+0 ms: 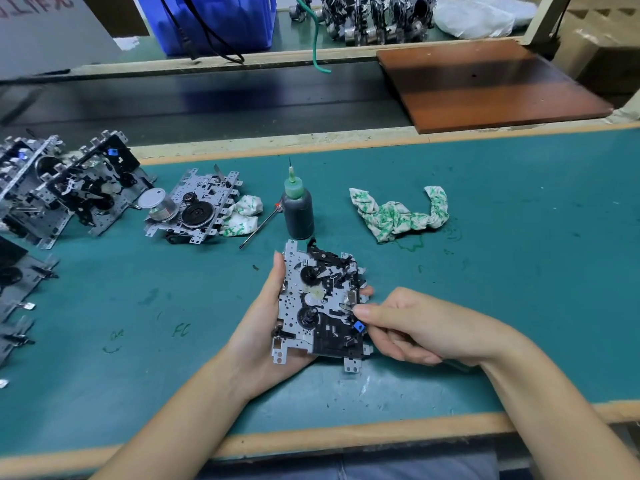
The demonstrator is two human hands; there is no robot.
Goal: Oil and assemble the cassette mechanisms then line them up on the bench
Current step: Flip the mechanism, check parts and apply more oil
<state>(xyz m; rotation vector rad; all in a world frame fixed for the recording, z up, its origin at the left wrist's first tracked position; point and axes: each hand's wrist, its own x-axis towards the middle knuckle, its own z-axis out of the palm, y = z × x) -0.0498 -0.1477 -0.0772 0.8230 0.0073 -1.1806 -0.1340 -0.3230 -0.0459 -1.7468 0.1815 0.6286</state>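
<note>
Two hands working on one cassette mechanism above the green bench.

The left hand point(266, 327) is cradling the cassette mechanism point(320, 304) from beneath, thumb curled on its left edge and a fingertip showing past the right edge. The right hand point(405, 327) is pinching a small metal part at the plate's right side, fingers curled. The plate is facing up, showing two black reels, a white gear and a blue tab, just in front of the oil bottle point(298, 213).
</note>
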